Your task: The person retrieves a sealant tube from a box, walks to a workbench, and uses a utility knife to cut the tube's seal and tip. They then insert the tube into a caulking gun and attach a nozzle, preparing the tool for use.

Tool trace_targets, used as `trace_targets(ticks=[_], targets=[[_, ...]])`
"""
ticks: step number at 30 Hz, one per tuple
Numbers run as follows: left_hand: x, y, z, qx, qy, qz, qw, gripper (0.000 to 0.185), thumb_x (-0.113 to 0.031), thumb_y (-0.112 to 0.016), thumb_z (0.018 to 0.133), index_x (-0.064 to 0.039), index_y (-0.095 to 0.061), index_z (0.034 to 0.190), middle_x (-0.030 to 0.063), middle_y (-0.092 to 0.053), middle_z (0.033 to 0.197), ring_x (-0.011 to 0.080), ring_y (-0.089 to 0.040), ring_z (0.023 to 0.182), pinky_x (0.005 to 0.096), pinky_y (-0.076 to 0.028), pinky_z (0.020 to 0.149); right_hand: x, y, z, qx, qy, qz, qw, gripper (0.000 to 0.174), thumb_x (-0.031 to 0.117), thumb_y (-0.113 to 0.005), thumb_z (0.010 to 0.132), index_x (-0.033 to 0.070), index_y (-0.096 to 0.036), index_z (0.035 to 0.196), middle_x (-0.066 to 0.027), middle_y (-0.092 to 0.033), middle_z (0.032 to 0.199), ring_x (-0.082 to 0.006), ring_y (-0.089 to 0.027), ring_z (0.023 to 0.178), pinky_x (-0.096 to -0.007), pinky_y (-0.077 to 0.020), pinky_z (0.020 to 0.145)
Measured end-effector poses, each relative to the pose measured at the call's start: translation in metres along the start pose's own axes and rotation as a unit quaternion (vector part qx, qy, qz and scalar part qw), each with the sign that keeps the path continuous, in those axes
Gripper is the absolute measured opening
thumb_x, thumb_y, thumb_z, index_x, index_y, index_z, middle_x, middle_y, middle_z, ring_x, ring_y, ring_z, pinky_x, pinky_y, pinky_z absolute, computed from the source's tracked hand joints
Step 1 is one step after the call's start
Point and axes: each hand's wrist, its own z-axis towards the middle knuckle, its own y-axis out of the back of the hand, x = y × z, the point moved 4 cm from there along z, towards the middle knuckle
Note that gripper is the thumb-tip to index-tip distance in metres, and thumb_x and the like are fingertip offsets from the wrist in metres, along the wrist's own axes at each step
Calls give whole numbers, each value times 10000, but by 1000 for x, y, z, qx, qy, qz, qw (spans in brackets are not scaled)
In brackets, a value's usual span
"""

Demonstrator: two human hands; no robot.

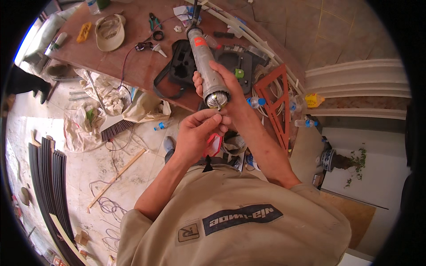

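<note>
My right hand (229, 84) is wrapped around the grey barrel of a sausage-type caulking gun (203, 55), its open end facing me. Inside that end sits a silvery foil sealant sausage (217, 99), gathered to a twisted tip. With thumb and fingers pinched together, my left hand (201, 128) is at this tip, which is partly hidden by the fingers. An orange label marks the barrel. The gun's far end reaches over the reddish-brown table (136, 71), above an open black moulded case (181, 61).
On the table lie a cap (109, 32), green-handled pliers (154, 22), a white nozzle (159, 51) and an orange-red triangular frame (276, 99). Below the table are a broom (113, 126) and crumpled sacking (88, 128). Dark ribbed strips (50, 179) and loose cable (111, 204) lie on the floor.
</note>
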Motion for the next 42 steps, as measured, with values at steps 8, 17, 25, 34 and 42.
trace_targets(ticks=[8, 17, 25, 34, 42], targets=[[-15, -19, 5, 23, -34, -17, 999, 267, -104, -637, 1038, 45, -676, 1256, 125, -761, 1084, 151, -698, 866, 303, -586, 804, 12, -24, -1, 39, -22, 47, 998, 536, 383, -658, 1005, -108, -492, 1138, -154, -622, 946, -241, -710, 773, -361, -664, 720], [-35, -48, 10, 32, -68, -19, 997, 267, -107, -643, 1037, 54, -685, 1245, 112, -756, 1081, 130, -693, 872, 258, -570, 771, 25, -51, -11, 70, -30, 80, 994, 529, 388, -668, 990, -93, -497, 1127, -143, -602, 983, -225, -692, 822, -361, -656, 765], [-30, -39, 6, 9, -40, 64, 997, 343, -263, -656, 1043, 42, -713, 1189, 87, -764, 997, 111, -688, 823, 232, -532, 725, 24, -43, -17, 63, 16, -5, 998, 510, 413, -650, 1004, -57, -519, 1153, -150, -630, 964, -228, -699, 783, -365, -648, 709], [60, 108, 0, -169, 82, 178, 966, 303, -265, -633, 1058, 18, -725, 1116, 94, -769, 984, 134, -691, 775, 289, -566, 746, -38, 95, 35, -192, 185, -509, 818, 513, 376, -749, 917, -74, -594, 1109, -173, -713, 928, -245, -717, 763, -379, -578, 673], [112, 198, 25, -247, 104, 232, 935, 265, -266, -619, 1044, -18, -686, 1108, 88, -749, 976, 172, -691, 868, 314, -543, 796, -74, 162, 68, -323, 190, -581, 723, 667, 423, -750, 884, -119, -536, 1208, -320, -696, 1055, -442, -705, 1009, -487, -544, 878]])
